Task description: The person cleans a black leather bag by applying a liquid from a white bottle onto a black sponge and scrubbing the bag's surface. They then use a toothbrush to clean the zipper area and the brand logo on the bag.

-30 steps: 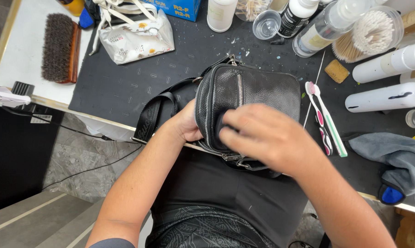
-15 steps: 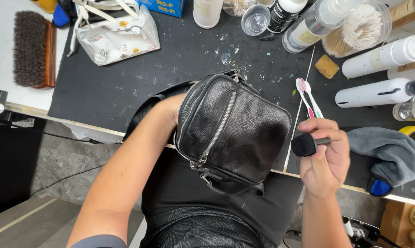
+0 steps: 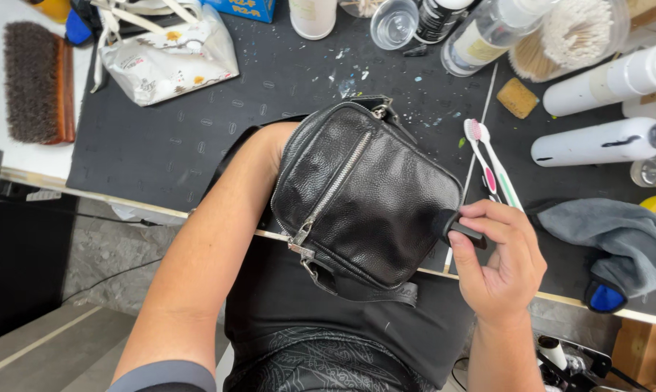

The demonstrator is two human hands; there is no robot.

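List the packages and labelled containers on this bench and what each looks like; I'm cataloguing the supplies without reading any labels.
Blue box: top edge, only its lower part in view.
White patterned pouch: upper left, crumpled, small orange marks.
Dark-labelled bottle: top centre, black with a white cap.
Clear bottle: right of it, pale label.
Two white tubes: right side, lying flat.

A black work mat [image 3: 197, 145] covers the bench, with a wood-backed brush [image 3: 38, 80] at nine o'clock, a crumpled printed pouch [image 3: 165, 62] at eleven, bottles [image 3: 596, 141] and two toothbrushes [image 3: 491, 163] at two, grey cloth [image 3: 618, 243] at four.
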